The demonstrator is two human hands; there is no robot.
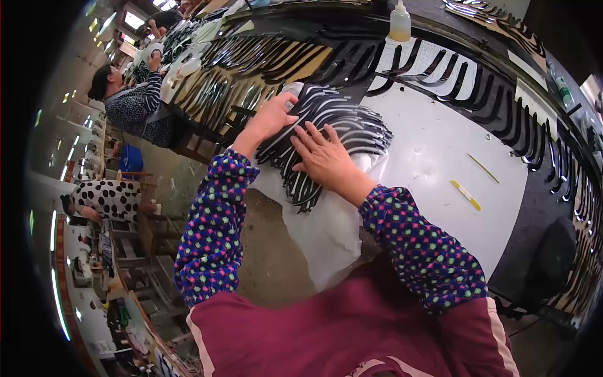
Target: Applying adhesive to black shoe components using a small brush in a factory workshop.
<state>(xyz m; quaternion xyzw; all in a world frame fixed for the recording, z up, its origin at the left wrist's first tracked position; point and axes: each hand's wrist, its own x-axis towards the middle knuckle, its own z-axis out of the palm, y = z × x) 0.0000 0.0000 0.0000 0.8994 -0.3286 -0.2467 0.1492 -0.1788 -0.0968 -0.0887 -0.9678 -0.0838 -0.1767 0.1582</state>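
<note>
The right hand [326, 160] is resting, fingers spread, on a pile of curved, glossy black strips [345, 116], which is lying on a crumpled white sheet [326, 232] at the white-topped bench [452, 147]. The left hand [273, 117] (thumb and fingers parted) is touching the pile's edge.

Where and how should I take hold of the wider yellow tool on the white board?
Probably mid-length on the wider yellow tool, from above and the near side, with the grip across its narrow width: it lies flat and slim, bare white board along both long sides. The thin yellow stick lies apart, beyond it.
</note>
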